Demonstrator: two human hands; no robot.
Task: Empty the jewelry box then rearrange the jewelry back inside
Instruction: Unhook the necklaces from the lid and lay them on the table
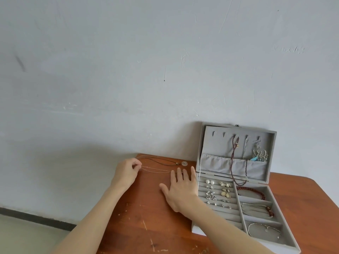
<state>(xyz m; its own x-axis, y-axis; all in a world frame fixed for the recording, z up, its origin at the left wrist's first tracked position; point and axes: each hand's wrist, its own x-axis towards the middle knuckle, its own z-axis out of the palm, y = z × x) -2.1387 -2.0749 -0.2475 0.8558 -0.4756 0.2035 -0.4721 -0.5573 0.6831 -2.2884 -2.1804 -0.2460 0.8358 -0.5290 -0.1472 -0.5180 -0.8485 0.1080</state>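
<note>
A grey velvet jewelry box [200, 143] stands open at the right of the wooden table, its lid leaning on the wall. A dark bead necklace [232, 162], a thin chain and dangling earrings [259, 153] hang in the lid. Earrings [218, 193] fill the ring rows, and bracelets [251, 191] lie in the right compartments. On the table lie a cord necklace with a pale disc pendant [183, 163] and a thin silver chain [157, 169]. My left hand [126, 171] pinches the chain's left end. My right hand [180, 191] lies flat, fingertips over the chain's right end.
The table [143, 226] is scratched reddish wood pushed against a pale grey wall. Its left edge drops to a light floor with a dark skirting strip [36, 219]. The box takes up the table's right side.
</note>
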